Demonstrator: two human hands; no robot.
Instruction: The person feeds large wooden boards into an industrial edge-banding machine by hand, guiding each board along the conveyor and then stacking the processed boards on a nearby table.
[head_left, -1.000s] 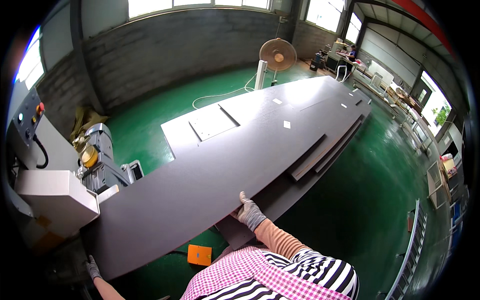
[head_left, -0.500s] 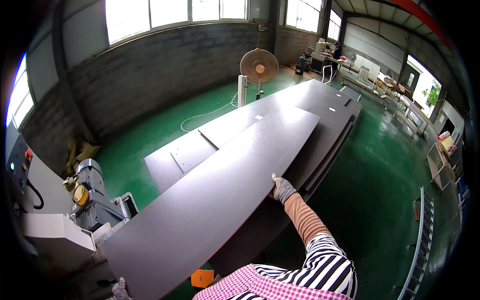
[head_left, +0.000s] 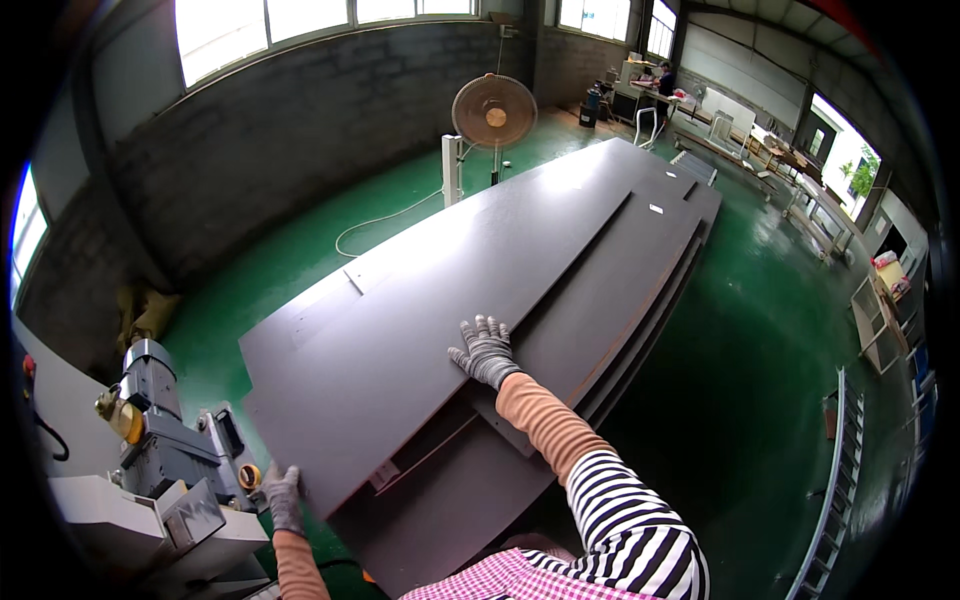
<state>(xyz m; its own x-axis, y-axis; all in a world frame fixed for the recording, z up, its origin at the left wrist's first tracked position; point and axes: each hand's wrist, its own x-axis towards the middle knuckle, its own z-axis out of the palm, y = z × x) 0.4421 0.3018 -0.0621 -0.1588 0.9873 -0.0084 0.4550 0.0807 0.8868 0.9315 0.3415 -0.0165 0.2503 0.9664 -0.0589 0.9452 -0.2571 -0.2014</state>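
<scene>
A long dark grey-brown panel (head_left: 440, 310) lies on top of a stack of similar panels (head_left: 610, 290). My right hand (head_left: 487, 355), in a grey striped glove, rests on its upper face close to the right long edge, fingers spread. At the panel's near left end is my gloved left hand (head_left: 282, 497), its fingers pointing up beside the short edge; I cannot tell whether it presses on that edge. The left hand's fingers look stretched out, not wrapped round anything. Below the top panel, another dark panel (head_left: 440, 520) sticks out toward me.
To my left stands a machine with a grey motor (head_left: 150, 390) and a yellow tape roll (head_left: 249, 476). A round fan (head_left: 495, 112) and a white post (head_left: 452, 170) stand beyond the stack. A metal ladder-like frame (head_left: 835, 490) lies on the green floor at right. A person (head_left: 665, 82) is far back.
The top panel has slid away from me and left, settling over the stack. My right hand has gone from gripping its edge to lying flat on top. My left hand has moved up and forward.
</scene>
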